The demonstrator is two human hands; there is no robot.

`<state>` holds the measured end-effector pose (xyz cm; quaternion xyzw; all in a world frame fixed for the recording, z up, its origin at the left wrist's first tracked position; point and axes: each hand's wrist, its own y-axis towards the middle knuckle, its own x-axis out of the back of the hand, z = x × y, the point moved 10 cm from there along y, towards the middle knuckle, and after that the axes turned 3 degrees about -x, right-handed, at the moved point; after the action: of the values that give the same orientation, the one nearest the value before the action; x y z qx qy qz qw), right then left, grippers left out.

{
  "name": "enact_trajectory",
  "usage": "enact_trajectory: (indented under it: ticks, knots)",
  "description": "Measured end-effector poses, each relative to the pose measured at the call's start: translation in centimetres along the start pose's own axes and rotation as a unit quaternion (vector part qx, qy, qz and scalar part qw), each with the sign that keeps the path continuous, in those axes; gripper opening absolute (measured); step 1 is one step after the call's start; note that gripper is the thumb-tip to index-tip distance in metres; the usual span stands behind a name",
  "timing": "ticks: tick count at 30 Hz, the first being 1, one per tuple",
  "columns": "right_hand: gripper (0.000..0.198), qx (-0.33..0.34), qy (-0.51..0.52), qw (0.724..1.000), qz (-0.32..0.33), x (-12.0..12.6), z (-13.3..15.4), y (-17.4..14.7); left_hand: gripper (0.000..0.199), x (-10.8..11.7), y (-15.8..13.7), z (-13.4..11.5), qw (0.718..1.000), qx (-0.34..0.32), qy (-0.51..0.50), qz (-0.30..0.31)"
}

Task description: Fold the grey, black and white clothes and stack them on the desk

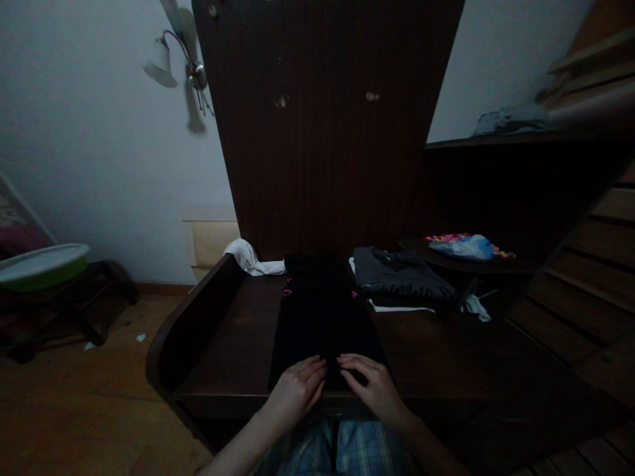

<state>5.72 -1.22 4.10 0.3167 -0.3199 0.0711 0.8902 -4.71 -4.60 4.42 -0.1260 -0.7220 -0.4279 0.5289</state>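
A black garment [322,317] lies spread in a long strip on the dark wooden surface, running from the front edge towards the upright panel. Small pink marks show on both of its sides near the far end. My left hand [301,381] rests on its near end, fingers extended and close together. Just to the right, my right hand [370,383] touches the same cloth, fingers stretched out with the thumb apart. A narrow gap separates the fingertips of the two hands. How the cloth is layered is hard to make out in the dark.
Folded dark grey clothes [401,274] are stacked at the right. White cloth [253,259] lies at the back left. A blue-and-white plastic bag [464,247] sits on a small shelf. A tall wooden panel [322,132] rises behind; a raised side edge [163,344] bounds the left.
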Motion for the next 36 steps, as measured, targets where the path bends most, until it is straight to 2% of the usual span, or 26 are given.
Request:
enact_trajectory:
  ticks: [4,12,18,22,25,27,31,36]
  knots:
    - [0.013,0.035,-0.014,0.999,0.01,-0.7,0.7,-0.6,0.026,0.7,-0.1,-0.4,0.999,-0.015,0.011,-0.037]
    - [0.011,0.023,0.01,1.0,0.003,-0.2,0.5,-0.4,0.025,1.5,-0.6,-0.4,0.997,-0.008,0.007,-0.071]
    - [0.009,0.039,0.018,0.999,0.022,0.1,1.0,-0.1,0.028,1.3,-0.7,-0.5,0.998,-0.015,0.006,-0.054]
    - [0.01,0.029,-0.007,0.998,0.05,-0.5,1.4,-0.2,0.028,1.1,-0.7,-0.3,0.999,0.018,-0.002,-0.032]
    - [0.021,0.041,-0.021,0.997,0.064,-1.2,2.2,-0.7,0.027,1.2,-0.6,0.0,0.999,0.048,-0.015,-0.017]
    - [0.025,0.056,-0.038,0.996,0.058,-1.6,2.7,-1.0,0.027,1.3,-0.5,0.1,0.998,0.062,-0.024,-0.007]
    - [0.019,0.061,-0.052,0.996,0.031,-1.8,2.5,-1.3,0.029,1.7,-0.6,0.5,0.998,0.062,-0.026,0.021]
    - [0.017,0.072,-0.03,0.997,0.003,-1.5,2.6,-1.2,0.024,2.7,-2.5,2.1,0.997,0.071,-0.002,0.026]
